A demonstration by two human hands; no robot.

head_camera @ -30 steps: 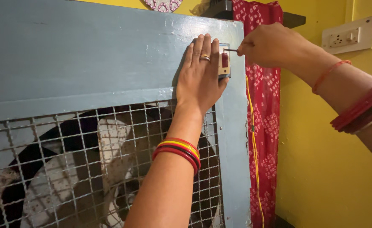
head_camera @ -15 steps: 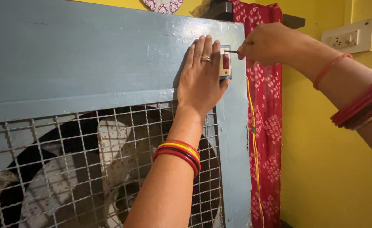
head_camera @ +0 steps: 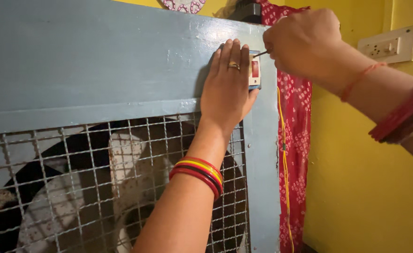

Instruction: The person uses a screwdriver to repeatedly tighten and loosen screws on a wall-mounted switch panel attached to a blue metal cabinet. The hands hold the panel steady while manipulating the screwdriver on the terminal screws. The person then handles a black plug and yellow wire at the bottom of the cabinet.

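My left hand (head_camera: 227, 86) lies flat against the grey-blue metal panel (head_camera: 98, 56) of a cooler, its fingers pressed beside a small switch plate with a red rocker (head_camera: 254, 70). My right hand (head_camera: 305, 42) is closed around a thin tool (head_camera: 261, 54) whose dark tip touches the top corner of the switch plate. The handle is hidden inside my fist. Both wrists carry red and yellow bangles.
A wire mesh grille (head_camera: 98, 187) with fan blades behind it fills the lower left. A yellow wire (head_camera: 284, 154) hangs down the cooler's right edge. A red patterned cloth (head_camera: 298, 131) hangs behind. A white wall socket (head_camera: 389, 45) sits on the yellow wall.
My right hand has shifted slightly at the switch plate with the tool; my left hand stays pressed on the panel.
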